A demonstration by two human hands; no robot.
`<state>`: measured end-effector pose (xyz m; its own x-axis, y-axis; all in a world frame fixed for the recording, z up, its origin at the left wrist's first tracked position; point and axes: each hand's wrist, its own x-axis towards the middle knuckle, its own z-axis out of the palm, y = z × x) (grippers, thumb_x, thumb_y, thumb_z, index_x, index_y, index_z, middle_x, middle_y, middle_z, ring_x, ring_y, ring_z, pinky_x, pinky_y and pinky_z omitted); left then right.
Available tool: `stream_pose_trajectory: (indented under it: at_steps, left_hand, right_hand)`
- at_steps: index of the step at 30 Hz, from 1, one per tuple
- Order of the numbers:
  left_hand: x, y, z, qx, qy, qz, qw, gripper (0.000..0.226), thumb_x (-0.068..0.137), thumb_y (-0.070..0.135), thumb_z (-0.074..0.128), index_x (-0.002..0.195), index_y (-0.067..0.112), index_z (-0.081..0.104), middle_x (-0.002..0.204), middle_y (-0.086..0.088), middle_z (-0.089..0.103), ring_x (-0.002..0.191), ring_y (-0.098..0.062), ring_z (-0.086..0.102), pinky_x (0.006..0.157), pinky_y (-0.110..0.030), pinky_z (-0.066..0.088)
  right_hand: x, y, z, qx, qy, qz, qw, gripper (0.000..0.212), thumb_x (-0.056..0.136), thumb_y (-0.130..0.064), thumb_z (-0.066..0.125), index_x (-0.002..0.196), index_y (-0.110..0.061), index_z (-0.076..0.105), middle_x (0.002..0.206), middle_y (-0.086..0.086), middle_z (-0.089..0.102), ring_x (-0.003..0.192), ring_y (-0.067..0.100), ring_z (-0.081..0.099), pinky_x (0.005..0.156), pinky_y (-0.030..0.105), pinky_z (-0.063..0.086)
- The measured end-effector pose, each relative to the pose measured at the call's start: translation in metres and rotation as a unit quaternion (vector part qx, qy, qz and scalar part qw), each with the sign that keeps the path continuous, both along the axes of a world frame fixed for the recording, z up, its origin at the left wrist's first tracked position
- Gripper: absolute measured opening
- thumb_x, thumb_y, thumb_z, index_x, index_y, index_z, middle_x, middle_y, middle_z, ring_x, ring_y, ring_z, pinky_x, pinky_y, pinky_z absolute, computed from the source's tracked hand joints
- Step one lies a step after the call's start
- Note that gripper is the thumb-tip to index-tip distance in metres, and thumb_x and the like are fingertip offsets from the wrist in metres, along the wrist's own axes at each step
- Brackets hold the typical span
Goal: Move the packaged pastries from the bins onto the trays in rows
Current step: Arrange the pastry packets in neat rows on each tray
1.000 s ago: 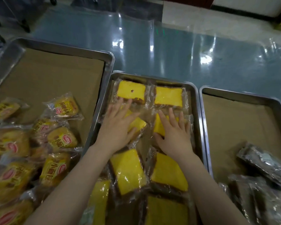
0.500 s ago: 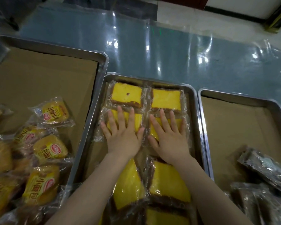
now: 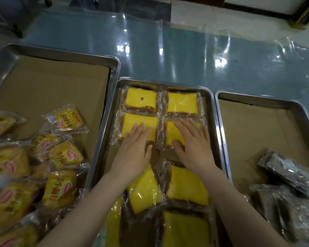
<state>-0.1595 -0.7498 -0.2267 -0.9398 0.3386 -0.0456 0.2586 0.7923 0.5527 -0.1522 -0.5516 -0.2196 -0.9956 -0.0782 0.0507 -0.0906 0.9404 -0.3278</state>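
Both hands (image 3: 134,150) (image 3: 194,147) flat on pastries (image 3: 136,122)

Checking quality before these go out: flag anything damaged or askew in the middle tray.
The far-left cake slice has a small dark hole-like mark in its yellow top. The near-left slice lies tilted, not squared into a row.

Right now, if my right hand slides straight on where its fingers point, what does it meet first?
Likely the far-row, right-side clear-wrapped yellow cake slice, just past your right hand.
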Motion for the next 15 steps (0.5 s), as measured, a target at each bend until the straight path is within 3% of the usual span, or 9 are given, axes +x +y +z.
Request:
stream_pose_trajectory:
  at_steps: [2,5,7,8,9,11,12,13,15]
  left_hand:
    - [0.025,-0.011,0.001,0.032,-0.026,-0.039,0.998,0.050,0.096,0.028,0.044,0.143,0.034,0.028,0.154,0.009,0.019,0.135,0.002,-0.002,0.110,-0.027,-0.003]
    - [0.056,-0.027,-0.004,-0.032,-0.028,-0.078,0.996,0.051,0.094,0.035,0.045,0.143,0.035,0.029,0.154,0.010,0.012,0.136,0.000,-0.003,0.111,-0.026,-0.008]
    - [0.070,-0.032,-0.008,-0.110,-0.031,-0.091,0.989,0.062,0.093,0.051,0.039,0.147,0.037,0.012,0.154,0.009,-0.009,0.140,-0.009,-0.013,0.111,-0.032,-0.013]
    - [0.075,-0.033,-0.010,-0.147,-0.039,-0.092,0.984,0.069,0.091,0.059,0.034,0.147,0.039,-0.001,0.152,0.007,-0.020,0.140,-0.013,-0.019,0.112,-0.036,-0.014]
    - [0.079,-0.033,-0.011,-0.179,-0.049,-0.089,0.979,0.074,0.088,0.065,0.030,0.144,0.040,-0.013,0.150,0.006,-0.027,0.139,-0.017,-0.024,0.111,-0.040,-0.016]
    - [0.083,-0.031,-0.010,-0.219,-0.070,-0.066,0.971,0.079,0.085,0.072,0.023,0.138,0.041,-0.027,0.147,0.001,-0.036,0.136,-0.022,-0.031,0.111,-0.046,-0.017]
    - [0.084,-0.030,-0.010,-0.228,-0.076,-0.046,0.969,0.079,0.085,0.072,0.020,0.137,0.040,-0.030,0.146,-0.002,-0.037,0.136,-0.024,-0.031,0.111,-0.048,-0.017]
    - [0.085,-0.030,-0.009,-0.234,-0.079,-0.018,0.969,0.079,0.085,0.072,0.017,0.137,0.037,-0.030,0.146,-0.005,-0.036,0.137,-0.025,-0.030,0.110,-0.047,-0.016]
    - [0.085,-0.028,-0.008,-0.235,-0.080,0.059,0.967,0.079,0.087,0.069,0.013,0.143,0.028,-0.024,0.150,-0.012,-0.029,0.140,-0.029,-0.023,0.111,-0.044,-0.013]
  right_hand:
    - [0.026,0.002,0.005,-0.098,0.028,-0.048,0.994,0.033,0.091,-0.025,0.056,0.123,-0.022,0.057,0.128,-0.007,0.051,0.123,0.015,0.043,0.102,0.036,0.038]
    - [0.069,0.000,0.003,-0.140,0.002,-0.089,0.986,0.021,0.089,-0.016,0.060,0.108,-0.021,0.065,0.113,-0.007,0.055,0.109,0.011,0.047,0.089,0.023,0.039]
    - [0.093,-0.006,0.000,-0.109,-0.004,-0.091,0.990,0.026,0.087,-0.016,0.061,0.112,-0.020,0.065,0.114,-0.004,0.057,0.112,0.017,0.050,0.096,0.031,0.041]
    - [0.102,-0.010,-0.001,-0.079,-0.012,-0.088,0.993,0.033,0.087,-0.020,0.061,0.119,-0.021,0.062,0.120,-0.003,0.056,0.119,0.023,0.048,0.105,0.040,0.037]
    - [0.110,-0.015,-0.002,-0.041,-0.027,-0.084,0.995,0.040,0.088,-0.027,0.058,0.129,-0.025,0.056,0.133,-0.003,0.050,0.130,0.028,0.039,0.114,0.049,0.022]
    - [0.122,-0.019,-0.005,0.044,-0.069,-0.088,0.993,0.053,0.094,-0.046,0.044,0.145,-0.038,0.031,0.156,-0.004,0.020,0.146,0.030,0.002,0.110,0.054,-0.014]
    - [0.126,-0.019,-0.007,0.077,-0.078,-0.091,0.990,0.057,0.094,-0.052,0.037,0.147,-0.041,0.021,0.159,-0.001,0.006,0.145,0.030,-0.010,0.107,0.055,-0.018]
    - [0.129,-0.019,-0.007,0.094,-0.079,-0.094,0.988,0.059,0.094,-0.054,0.037,0.148,-0.041,0.017,0.160,0.003,0.001,0.145,0.031,-0.011,0.108,0.056,-0.014]
    - [0.129,-0.018,-0.002,0.094,-0.078,-0.101,0.987,0.060,0.093,-0.048,0.048,0.147,-0.037,0.026,0.159,0.008,0.009,0.144,0.034,0.005,0.111,0.057,0.009]
